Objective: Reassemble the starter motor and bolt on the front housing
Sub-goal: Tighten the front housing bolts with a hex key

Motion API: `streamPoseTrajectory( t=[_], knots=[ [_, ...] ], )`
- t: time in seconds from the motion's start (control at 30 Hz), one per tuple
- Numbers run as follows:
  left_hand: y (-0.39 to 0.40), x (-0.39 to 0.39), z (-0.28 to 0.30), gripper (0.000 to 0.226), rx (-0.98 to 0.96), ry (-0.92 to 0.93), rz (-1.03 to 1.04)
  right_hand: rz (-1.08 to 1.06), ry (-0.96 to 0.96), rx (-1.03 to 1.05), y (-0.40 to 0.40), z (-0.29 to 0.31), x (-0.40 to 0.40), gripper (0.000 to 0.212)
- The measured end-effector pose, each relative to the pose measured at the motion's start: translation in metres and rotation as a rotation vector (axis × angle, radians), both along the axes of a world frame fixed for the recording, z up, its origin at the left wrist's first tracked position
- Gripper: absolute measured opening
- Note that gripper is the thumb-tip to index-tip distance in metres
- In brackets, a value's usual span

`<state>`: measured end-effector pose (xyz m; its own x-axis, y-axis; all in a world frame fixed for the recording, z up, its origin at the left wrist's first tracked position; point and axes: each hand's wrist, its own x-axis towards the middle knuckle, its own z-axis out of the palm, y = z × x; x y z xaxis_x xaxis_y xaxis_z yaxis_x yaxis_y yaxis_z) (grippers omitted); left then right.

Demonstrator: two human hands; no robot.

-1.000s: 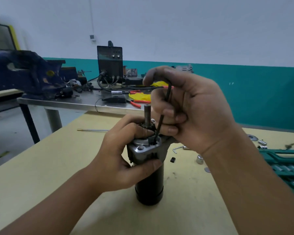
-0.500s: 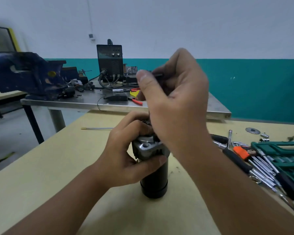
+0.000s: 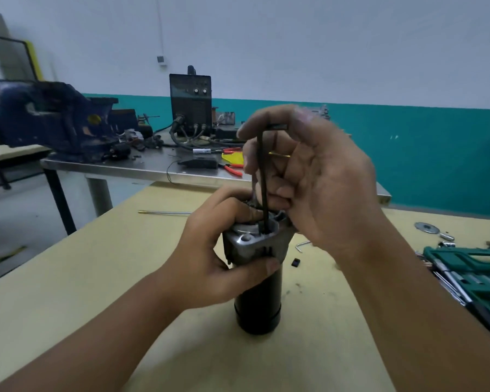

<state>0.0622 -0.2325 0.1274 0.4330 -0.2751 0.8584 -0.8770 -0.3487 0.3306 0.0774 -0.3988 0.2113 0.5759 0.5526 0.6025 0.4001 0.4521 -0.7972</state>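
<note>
Half a second ago the right hand (image 3: 317, 176) was turned with its back to the camera and hid the tool; now its palm side shows, and the long black hex key (image 3: 262, 176) can be seen again. That hand pinches the short bent top of the key between thumb and first finger, and the other fingers curl loosely beside the long part. The key stands almost straight up. Its bottom tip goes down into a hole in the silver front housing (image 3: 255, 241).

The left hand (image 3: 210, 264) has stayed where it was. It grips the housing, with fingers wrapped over the top edge and the thumb pressed on the near side.

The housing sits on top of the black starter motor (image 3: 259, 304). The motor stands upright on the tan table (image 3: 96, 278), near the middle.

Just right of the motor lie a small silver hex key (image 3: 302, 245) and a tiny black piece (image 3: 295, 262). Farther right is a green tool case (image 3: 475, 275) with metal tools beside it, and a flat washer (image 3: 427, 227) lies behind it. A thin rod (image 3: 164, 212) with a yellow tip lies on the far left part of the table.

Behind the tan table stands a metal bench (image 3: 142, 168). On it are a blue vise (image 3: 48, 120), a black box with knobs (image 3: 190, 101), and red pliers (image 3: 232, 168).
</note>
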Motion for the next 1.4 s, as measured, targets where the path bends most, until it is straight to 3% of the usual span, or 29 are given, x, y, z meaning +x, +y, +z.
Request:
streamPoseTrajectory(
  t=[0.1,0.23,0.43,0.67,0.8,0.87,0.97,1.07,1.17,1.3,1.4],
  knots=[
    [0.000,-0.002,-0.004,0.040,-0.006,-0.030,-0.009,0.050,0.012,0.010,-0.002,0.000,0.001,0.029],
    [-0.001,-0.001,-0.003,0.039,0.007,-0.018,-0.006,-0.034,0.061,0.147,0.002,-0.001,-0.004,0.013],
    [-0.001,-0.002,-0.002,0.039,-0.010,-0.031,0.001,-0.356,-0.045,0.212,0.015,0.001,-0.011,0.033],
    [-0.001,-0.003,-0.003,0.038,-0.014,0.000,-0.021,-0.117,0.062,0.120,0.004,0.003,-0.006,0.012],
    [-0.003,-0.006,-0.002,0.052,-0.011,-0.033,0.011,0.031,0.158,0.026,-0.007,0.006,-0.002,0.024],
    [-0.004,-0.008,-0.002,0.056,-0.014,-0.065,0.010,0.059,0.179,0.001,-0.010,0.008,-0.002,0.024],
    [-0.005,-0.006,0.000,0.053,-0.005,-0.051,0.021,0.055,0.151,0.027,-0.006,0.007,-0.004,0.007],
    [-0.004,-0.005,-0.004,0.052,-0.011,-0.051,0.027,-0.021,0.148,0.107,0.003,0.006,-0.009,0.015],
    [-0.003,-0.004,-0.003,0.053,-0.002,-0.055,0.033,-0.207,-0.011,0.171,0.013,0.004,-0.017,0.024],
    [-0.003,-0.004,-0.006,0.051,-0.017,-0.088,0.038,-0.757,-0.491,0.213,0.019,-0.004,-0.014,0.032],
    [-0.002,-0.002,-0.006,0.051,-0.016,-0.077,0.046,-0.878,-0.639,0.242,0.019,-0.009,-0.012,0.029]
  ],
)
